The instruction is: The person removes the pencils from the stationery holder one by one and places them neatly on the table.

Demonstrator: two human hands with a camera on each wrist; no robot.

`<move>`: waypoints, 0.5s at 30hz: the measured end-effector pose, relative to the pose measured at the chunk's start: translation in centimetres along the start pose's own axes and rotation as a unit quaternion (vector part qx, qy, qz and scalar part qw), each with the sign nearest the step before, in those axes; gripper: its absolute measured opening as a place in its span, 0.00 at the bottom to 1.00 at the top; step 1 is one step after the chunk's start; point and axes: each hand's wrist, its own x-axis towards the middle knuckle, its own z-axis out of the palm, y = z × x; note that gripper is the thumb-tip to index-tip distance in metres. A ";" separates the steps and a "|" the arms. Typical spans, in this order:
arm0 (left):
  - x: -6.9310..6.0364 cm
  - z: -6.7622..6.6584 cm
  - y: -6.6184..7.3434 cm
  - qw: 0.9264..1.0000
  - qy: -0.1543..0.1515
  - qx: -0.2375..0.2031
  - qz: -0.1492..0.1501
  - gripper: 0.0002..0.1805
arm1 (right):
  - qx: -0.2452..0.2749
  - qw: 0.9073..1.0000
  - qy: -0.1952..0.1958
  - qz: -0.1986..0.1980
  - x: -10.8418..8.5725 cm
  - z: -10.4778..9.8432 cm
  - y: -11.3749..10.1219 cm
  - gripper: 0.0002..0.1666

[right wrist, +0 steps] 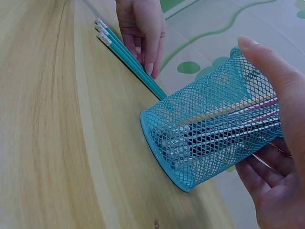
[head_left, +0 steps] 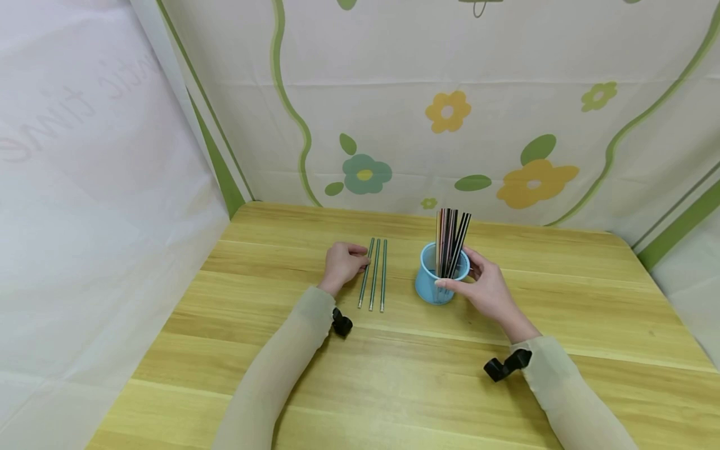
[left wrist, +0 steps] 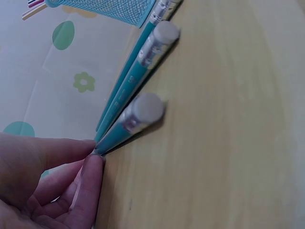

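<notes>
Three green pencils with white erasers lie side by side on the table, erasers toward the near edge. My left hand (head_left: 344, 264) pinches the leftmost pencil (left wrist: 125, 125) between thumb and forefinger, partway along its shaft. The middle pencil (head_left: 375, 275) and the right pencil (head_left: 384, 275) lie just beside it, untouched. To their right stands a light blue mesh pencil cup (right wrist: 209, 102), upright on the table. Several dark and light pencils (head_left: 450, 234) stand in it, eraser ends down. My right hand (head_left: 486, 287) grips the cup from its right side, thumb at the front near the rim.
The wooden table (head_left: 416, 387) reaches back to a white cloth wall (head_left: 394, 56) printed with flowers. Another cloth wall (head_left: 84, 187) rises along the left side. Each sleeve carries a black wrist mount, such as the right mount (head_left: 506, 365).
</notes>
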 end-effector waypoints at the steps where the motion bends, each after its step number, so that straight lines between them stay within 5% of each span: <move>1: 0.0 0.0 0.0 1.000 -0.001 -0.001 0.000 0.13 | 0.000 1.000 0.000 0.000 0.0 0.0 0.0 0.59; 15: -0.1 -0.3 0.0 1.000 -0.012 -0.018 0.003 0.15 | 0.004 1.000 0.002 -0.005 0.0 0.0 0.0 0.59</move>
